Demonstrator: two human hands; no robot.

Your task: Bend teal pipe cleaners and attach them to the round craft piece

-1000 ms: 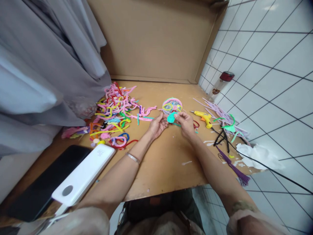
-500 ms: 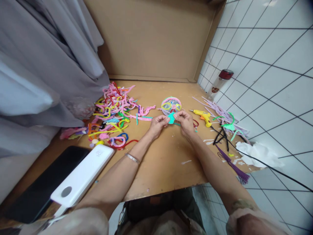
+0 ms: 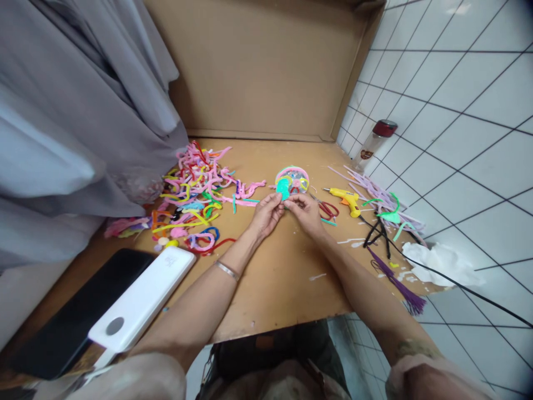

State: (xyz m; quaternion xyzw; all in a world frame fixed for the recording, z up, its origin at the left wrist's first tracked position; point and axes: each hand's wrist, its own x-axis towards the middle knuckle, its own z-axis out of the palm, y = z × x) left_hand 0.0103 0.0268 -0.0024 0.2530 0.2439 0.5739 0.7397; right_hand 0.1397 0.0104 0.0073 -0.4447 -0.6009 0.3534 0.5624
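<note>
A small flat turquoise piece [image 3: 282, 188] with a rounded outline stands up between my fingertips; I cannot make out its material. My left hand [image 3: 266, 215] pinches its lower left edge. Fingers of my right hand [image 3: 305, 213] are closed at the lower right edge of the same piece. Just behind it lies a round, pink-rimmed craft piece [image 3: 303, 173] with yellow loops, partly covered by the turquoise one. Red-handled scissors [image 3: 330, 211] rest to the right of my right hand, beside a short green strip.
A tangled heap of pipe cleaners [image 3: 200, 183] fills the left side. At right are a yellow glue gun [image 3: 346, 199], lilac stems [image 3: 366, 186], a purple tassel [image 3: 395, 280], crumpled tissue [image 3: 439, 264] and a bottle [image 3: 375, 144]. A white power bank [image 3: 144, 297] lies front left.
The turquoise piece has been turned and shifted slightly left and up. My right hand has moved left and down to its lower edge, uncovering more of the scissors.
</note>
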